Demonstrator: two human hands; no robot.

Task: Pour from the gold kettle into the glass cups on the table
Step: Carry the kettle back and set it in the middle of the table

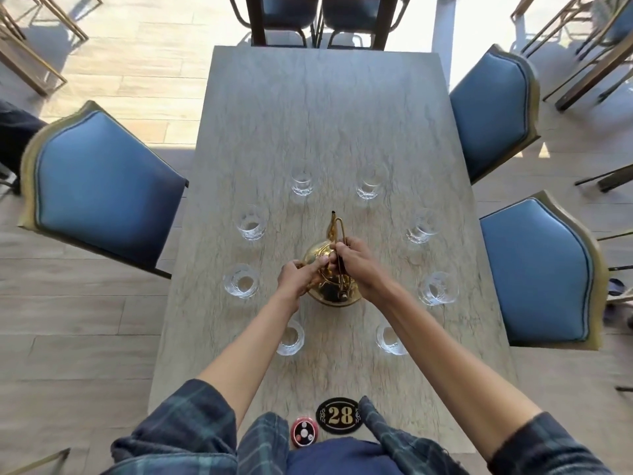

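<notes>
The gold kettle (330,287) stands upright in the middle of the grey table (325,114), its spout pointing away from me. My right hand (356,265) grips the thin wire handle above the lid. My left hand (299,275) rests on the kettle's left side and lid. Several glass cups ring the kettle: two at the far side (302,181) (371,183), cups at the left (251,227) (240,281) and the right (422,227) (438,288), and two near me (290,337) (390,339) partly hidden by my forearms.
A black oval plate marked 28 (338,415) and a small red call button (304,433) lie at the table's near edge. Blue padded chairs stand at the left (99,186) and the right (493,108) (537,275), with darker chairs at the far end.
</notes>
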